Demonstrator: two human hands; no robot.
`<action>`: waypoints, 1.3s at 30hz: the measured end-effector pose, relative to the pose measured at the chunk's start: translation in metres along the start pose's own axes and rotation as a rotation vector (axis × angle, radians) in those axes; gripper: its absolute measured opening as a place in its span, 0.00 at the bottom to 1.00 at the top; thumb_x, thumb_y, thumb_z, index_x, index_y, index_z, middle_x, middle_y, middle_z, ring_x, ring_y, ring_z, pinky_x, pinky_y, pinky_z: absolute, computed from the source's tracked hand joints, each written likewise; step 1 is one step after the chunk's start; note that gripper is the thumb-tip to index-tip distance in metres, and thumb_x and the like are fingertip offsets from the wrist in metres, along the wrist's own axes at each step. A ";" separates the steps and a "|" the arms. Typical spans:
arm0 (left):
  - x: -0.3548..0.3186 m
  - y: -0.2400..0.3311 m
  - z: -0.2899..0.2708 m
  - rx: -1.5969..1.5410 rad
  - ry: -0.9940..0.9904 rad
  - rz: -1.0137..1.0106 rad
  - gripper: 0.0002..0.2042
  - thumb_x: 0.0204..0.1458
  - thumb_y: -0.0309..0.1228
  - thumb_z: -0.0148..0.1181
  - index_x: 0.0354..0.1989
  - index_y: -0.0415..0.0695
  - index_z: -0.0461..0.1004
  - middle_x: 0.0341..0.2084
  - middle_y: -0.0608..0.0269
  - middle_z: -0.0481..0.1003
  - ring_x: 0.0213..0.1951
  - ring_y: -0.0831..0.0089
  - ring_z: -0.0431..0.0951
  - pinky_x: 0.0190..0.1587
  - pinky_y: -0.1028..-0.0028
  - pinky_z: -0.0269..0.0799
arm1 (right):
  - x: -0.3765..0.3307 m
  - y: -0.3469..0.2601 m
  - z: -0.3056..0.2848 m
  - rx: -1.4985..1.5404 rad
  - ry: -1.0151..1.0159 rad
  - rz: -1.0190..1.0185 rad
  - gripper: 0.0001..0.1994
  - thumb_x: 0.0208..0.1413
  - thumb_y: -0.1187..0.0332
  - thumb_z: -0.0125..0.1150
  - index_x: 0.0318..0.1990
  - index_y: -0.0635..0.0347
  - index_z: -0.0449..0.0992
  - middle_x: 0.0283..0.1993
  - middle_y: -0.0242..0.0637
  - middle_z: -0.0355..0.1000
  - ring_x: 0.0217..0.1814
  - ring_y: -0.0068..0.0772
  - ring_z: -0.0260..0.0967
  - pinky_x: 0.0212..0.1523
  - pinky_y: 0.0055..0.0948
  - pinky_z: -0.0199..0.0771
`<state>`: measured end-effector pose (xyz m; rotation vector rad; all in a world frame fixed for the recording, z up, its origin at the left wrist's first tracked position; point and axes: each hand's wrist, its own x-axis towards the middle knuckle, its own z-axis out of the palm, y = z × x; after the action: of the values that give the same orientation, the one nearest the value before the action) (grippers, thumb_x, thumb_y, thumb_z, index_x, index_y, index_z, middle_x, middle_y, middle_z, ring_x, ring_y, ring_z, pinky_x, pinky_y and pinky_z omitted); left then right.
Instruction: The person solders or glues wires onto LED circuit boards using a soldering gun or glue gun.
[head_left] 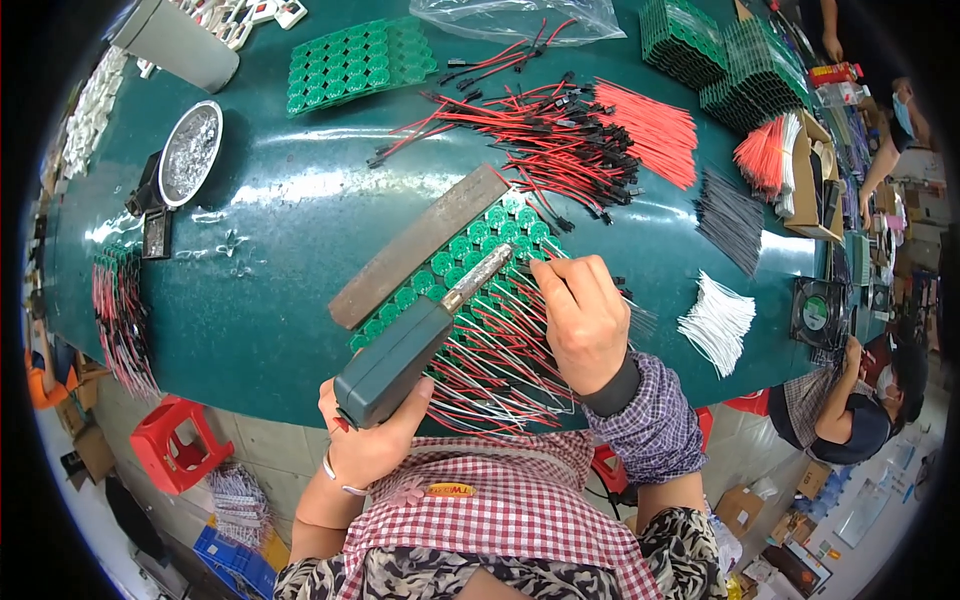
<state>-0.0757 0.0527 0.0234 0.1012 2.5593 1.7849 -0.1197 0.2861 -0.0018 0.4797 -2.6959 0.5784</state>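
My left hand [375,445] is closed around the handle of a dark green soldering gun [395,360]. Its metal tip points up and right, over a panel of small round green circuit boards [440,265]. Just right of the tip, my right hand [585,320] pinches a thin wire at the panel's right side; the fingers mostly hide it. Red and white wires [500,345] trail from the panel toward the table's near edge. A rusty metal bar [420,245] lies along the panel's left side.
A pile of red-and-black connector leads [560,130] lies beyond the panel. Black wires [730,220] and white wires [718,322] lie right. Board stacks [340,68] stand at the back. On the left are a round metal dish [190,150] and a finished-looking wired board bundle [120,310].
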 end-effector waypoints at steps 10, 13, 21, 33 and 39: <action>-0.007 0.007 -0.004 -0.119 0.058 -0.285 0.10 0.44 0.24 0.69 0.35 0.36 0.80 0.26 0.62 0.80 0.25 0.76 0.79 0.31 0.77 0.73 | 0.000 -0.004 -0.002 0.040 0.045 0.029 0.17 0.38 0.85 0.62 0.41 0.68 0.78 0.35 0.40 0.72 0.36 0.40 0.71 0.35 0.33 0.74; -0.010 0.004 -0.005 -0.139 0.085 -0.269 0.10 0.43 0.24 0.69 0.35 0.36 0.80 0.26 0.61 0.80 0.25 0.76 0.78 0.30 0.76 0.73 | -0.003 -0.004 -0.003 0.013 0.060 -0.055 0.17 0.41 0.77 0.59 0.43 0.70 0.76 0.38 0.39 0.72 0.37 0.37 0.69 0.36 0.31 0.73; -0.014 0.000 -0.009 -0.115 0.041 -0.172 0.11 0.44 0.22 0.69 0.37 0.36 0.79 0.28 0.62 0.80 0.26 0.78 0.77 0.31 0.77 0.72 | -0.005 -0.014 0.001 0.088 0.003 -0.005 0.17 0.39 0.84 0.62 0.42 0.69 0.77 0.35 0.41 0.72 0.35 0.40 0.70 0.35 0.33 0.73; -0.013 -0.002 -0.010 -0.050 -0.036 -0.176 0.09 0.43 0.20 0.67 0.35 0.35 0.78 0.25 0.63 0.75 0.25 0.76 0.75 0.29 0.77 0.69 | -0.005 -0.017 0.000 0.063 -0.029 0.028 0.16 0.40 0.84 0.61 0.42 0.68 0.78 0.34 0.41 0.71 0.36 0.40 0.69 0.35 0.34 0.73; -0.019 -0.002 -0.011 -0.028 -0.006 -0.185 0.10 0.43 0.21 0.67 0.36 0.36 0.79 0.26 0.60 0.77 0.25 0.75 0.76 0.29 0.76 0.71 | -0.004 -0.016 0.000 0.052 -0.030 0.023 0.16 0.40 0.83 0.61 0.42 0.68 0.78 0.34 0.40 0.71 0.35 0.40 0.69 0.35 0.34 0.73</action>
<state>-0.0574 0.0405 0.0247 -0.1262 2.4469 1.7485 -0.1095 0.2730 0.0019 0.4744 -2.7239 0.6536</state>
